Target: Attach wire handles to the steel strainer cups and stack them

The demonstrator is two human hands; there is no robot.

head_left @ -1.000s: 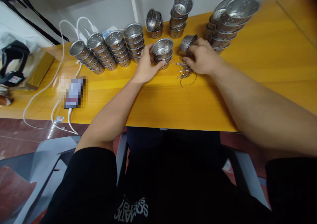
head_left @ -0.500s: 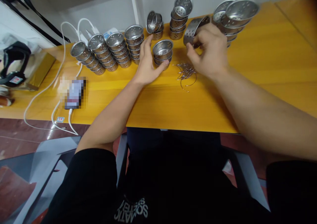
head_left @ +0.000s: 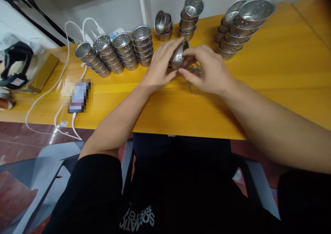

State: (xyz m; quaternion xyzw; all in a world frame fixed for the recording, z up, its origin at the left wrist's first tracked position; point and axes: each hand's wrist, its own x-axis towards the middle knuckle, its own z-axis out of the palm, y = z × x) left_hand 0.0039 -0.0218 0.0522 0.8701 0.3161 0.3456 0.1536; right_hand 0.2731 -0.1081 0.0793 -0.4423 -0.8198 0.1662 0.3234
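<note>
A perforated metal strainer basket [head_left: 177, 58] is tilted on its side between my hands, its mouth turned toward the right. My right hand [head_left: 210, 66] grips it by the rim, thumb low and fingers at the opening. My left hand [head_left: 160, 66] curves round its other side, fingers behind and thumb in front. Below, the short stack of baskets is nearly all hidden by the hands and the held basket. A small heap of thin bent wires [head_left: 196, 70] lies on the table, partly covered by my right hand.
Stacked baskets stand in a row at the left [head_left: 121, 52]. Further stacks are at the back [head_left: 188, 21], beside a leaning pair [head_left: 163, 25], and at the right [head_left: 239, 28]. A phone [head_left: 79, 97] with white cables lies left on the wooden table [head_left: 165, 113].
My right hand has brought the basket left and down from the back right stacks, over the short stack. My left hand has closed in and now touches that basket.
</note>
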